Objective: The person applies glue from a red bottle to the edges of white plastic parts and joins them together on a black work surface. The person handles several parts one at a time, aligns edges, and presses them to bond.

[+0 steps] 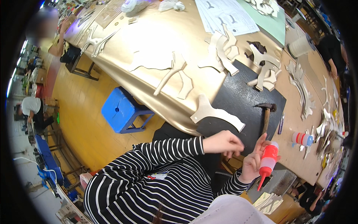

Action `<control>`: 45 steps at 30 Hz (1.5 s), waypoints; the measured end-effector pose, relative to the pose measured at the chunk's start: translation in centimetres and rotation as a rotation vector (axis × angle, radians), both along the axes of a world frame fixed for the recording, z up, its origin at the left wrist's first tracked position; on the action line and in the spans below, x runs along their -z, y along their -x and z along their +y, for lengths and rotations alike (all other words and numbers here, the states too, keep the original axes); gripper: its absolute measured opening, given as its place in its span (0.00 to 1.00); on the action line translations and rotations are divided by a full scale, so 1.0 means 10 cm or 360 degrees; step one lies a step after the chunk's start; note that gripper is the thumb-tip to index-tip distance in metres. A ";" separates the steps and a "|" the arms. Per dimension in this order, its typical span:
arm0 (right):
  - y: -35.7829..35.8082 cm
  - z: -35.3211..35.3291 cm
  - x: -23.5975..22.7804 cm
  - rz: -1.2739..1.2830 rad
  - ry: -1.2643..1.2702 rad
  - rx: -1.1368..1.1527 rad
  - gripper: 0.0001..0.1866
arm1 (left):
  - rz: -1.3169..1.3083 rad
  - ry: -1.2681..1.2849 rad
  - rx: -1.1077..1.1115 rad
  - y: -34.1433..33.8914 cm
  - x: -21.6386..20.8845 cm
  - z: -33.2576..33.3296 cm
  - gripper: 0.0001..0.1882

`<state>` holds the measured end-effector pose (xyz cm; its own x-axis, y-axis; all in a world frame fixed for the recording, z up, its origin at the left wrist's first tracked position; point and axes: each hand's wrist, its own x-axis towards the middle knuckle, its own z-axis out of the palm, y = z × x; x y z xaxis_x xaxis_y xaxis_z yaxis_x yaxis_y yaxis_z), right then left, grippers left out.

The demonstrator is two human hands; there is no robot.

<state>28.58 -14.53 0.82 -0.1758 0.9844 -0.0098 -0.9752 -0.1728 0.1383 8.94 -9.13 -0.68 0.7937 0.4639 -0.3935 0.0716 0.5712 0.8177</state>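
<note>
My right hand point(253, 164) is wrapped around a red squeeze bottle point(269, 158) with a pale band, its narrow red nozzle tilted downward. The bottle is held just off the table's near edge, and one finger stretches up past it. To its left, my left hand point(225, 143) hovers with curled fingers; whatever they hold, if anything, is hidden. Beyond that hand a cream curved cut piece point(213, 112) lies partly on a black mat point(238, 91). A hammer point(267, 116) with a wooden handle rests on the mat's right part, close to my right hand.
More cream cut pieces point(175, 72) are spread over the gold-covered table point(149, 91). Pattern sheets point(225, 18) lie at the back. On the right are a second red bottle point(301, 139), a pen point(281, 124) and a spool point(301, 46). A blue stool point(118, 108) stands left.
</note>
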 end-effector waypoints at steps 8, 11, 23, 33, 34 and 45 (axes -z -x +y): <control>0.87 0.13 -0.13 -0.0480 0.0458 0.0027 0.40 | -0.0206 -0.1900 -0.0904 0.14 -0.35 0.06 0.31; 1.16 0.22 -0.27 -0.0727 0.0681 -0.0091 0.44 | 0.0086 -0.1789 -0.0662 0.54 -0.45 0.18 0.27; 1.27 -0.13 0.06 -0.3922 -0.0913 -0.0161 0.28 | 0.0742 -0.1828 -0.1967 2.72 -0.49 1.55 0.21; 1.14 -0.25 -0.16 -0.3977 -0.0821 0.0121 0.19 | 0.0723 -0.1520 -0.2129 3.65 0.64 2.25 0.25; 1.13 -0.19 -0.18 -0.3914 -0.0730 0.0125 0.18 | 0.0727 -0.1561 -0.2092 3.68 0.65 2.22 0.27; 1.17 0.18 -0.19 -0.3645 -0.0729 0.0335 0.11 | 0.0893 -0.1666 -0.1285 1.91 -0.01 0.59 0.15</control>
